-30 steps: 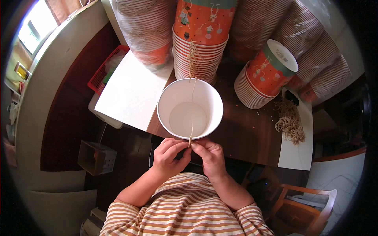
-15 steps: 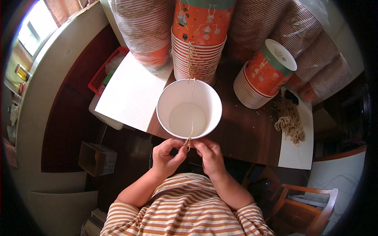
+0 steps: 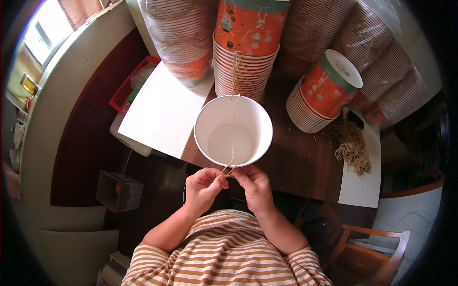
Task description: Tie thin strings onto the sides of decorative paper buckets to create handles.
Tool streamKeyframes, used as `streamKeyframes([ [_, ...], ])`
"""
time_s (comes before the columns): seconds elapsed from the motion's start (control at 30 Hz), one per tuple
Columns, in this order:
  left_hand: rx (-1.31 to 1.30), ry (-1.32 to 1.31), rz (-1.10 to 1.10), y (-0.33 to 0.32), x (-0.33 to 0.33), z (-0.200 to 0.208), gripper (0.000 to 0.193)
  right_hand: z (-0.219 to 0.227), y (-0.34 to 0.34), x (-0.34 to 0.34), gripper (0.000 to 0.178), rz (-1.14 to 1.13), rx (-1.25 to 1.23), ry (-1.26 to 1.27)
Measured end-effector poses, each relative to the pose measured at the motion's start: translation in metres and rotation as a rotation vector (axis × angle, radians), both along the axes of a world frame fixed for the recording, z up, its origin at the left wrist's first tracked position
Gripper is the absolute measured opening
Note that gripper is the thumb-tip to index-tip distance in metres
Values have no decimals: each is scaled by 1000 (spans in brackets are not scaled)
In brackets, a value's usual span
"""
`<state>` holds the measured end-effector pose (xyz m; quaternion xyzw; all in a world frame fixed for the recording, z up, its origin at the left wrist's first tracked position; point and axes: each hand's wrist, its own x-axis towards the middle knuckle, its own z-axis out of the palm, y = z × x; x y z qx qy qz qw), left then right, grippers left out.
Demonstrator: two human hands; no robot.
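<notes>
Spread from tight bunch to loop: string (image 3: pixel 229 175), pinched in left hand (image 3: pixel 202 187) and right hand (image 3: pixel 256 188), beside white tub (image 3: pixel 261 131).

Takes daylight from a bright window (image 3: pixel 39 42) at upper left (beside a tan curtain (image 3: pixel 80 13)); shows a pale wall (image 3: pixel 90 55), dark floor (image 3: pixel 160 190), brown desk (image 3: pixel 305 174), wooden chair (image 3: pixel 374 232) lower right.

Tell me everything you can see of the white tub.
The white tub looks like smooth paperboard, with a round base and rim. Its mouth faces up at the near edge of the table; its outside is hidden. A thin tan cord crosses the opening to the left grip and right grip, which may touch the near rim.
</notes>
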<state>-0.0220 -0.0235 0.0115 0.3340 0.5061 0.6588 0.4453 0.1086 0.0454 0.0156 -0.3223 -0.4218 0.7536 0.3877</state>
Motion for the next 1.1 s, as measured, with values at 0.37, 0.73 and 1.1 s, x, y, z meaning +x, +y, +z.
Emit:
streamKeyframes([
  [0.37,-22,-153,-33,2,0,-6,6,-7,-2,-4,13,-246,446,-348],
  [0.73,5,-124,-35,0,4,-6,8,-10,-2,-1,7,-149,163,-56],
  [1.1,51,355,-7,-5,-2,0,14,-9,-11,2,11,49,92,69],
])
